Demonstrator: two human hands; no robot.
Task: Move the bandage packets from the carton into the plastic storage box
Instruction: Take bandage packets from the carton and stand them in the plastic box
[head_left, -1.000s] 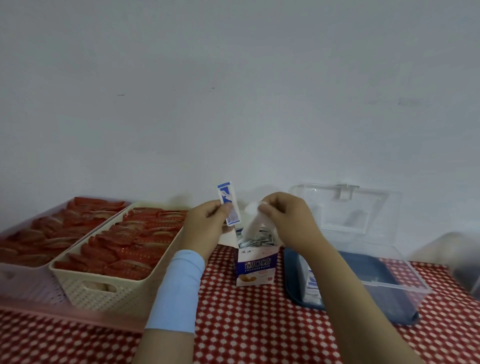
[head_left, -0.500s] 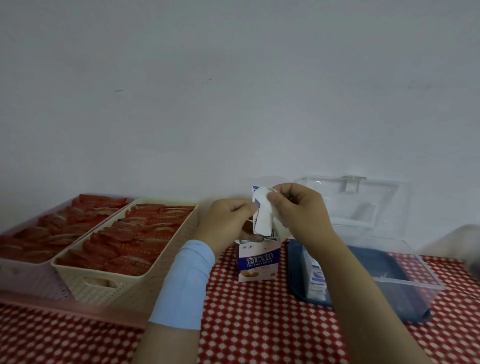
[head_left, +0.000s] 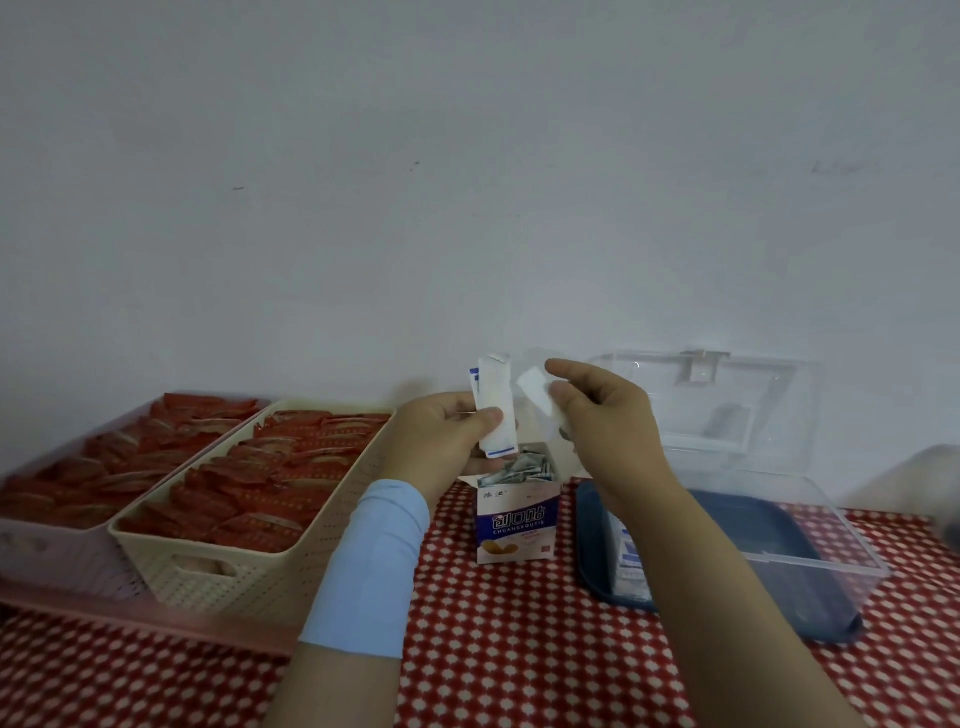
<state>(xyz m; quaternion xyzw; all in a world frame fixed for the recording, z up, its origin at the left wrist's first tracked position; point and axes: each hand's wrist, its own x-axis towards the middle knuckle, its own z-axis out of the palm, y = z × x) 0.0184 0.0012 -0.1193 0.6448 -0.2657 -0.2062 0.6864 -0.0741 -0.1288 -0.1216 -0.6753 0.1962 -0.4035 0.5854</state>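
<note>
Pinched a small stack of bandage packets (head_left: 496, 415) upright in the left grip (head_left: 441, 434), just above the open carton (head_left: 517, 519). Pinched one white packet (head_left: 537, 402) between thumb and fingers of the right grip (head_left: 608, 423), just right of the stack. Had the carton, loose packets (head_left: 519, 465) inside, standing on the desk (head_left: 519, 649) left of the plastic storage box (head_left: 841, 525), lid raised, stored packets (head_left: 631, 566) at its left end.

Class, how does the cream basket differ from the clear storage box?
The cream basket is opaque, the plastic storage box see-through. The basket is full of red packets; the box holds few bandage packets. The box has a raised lid; the basket shows none. Both sit on the checked tablecloth.
</note>
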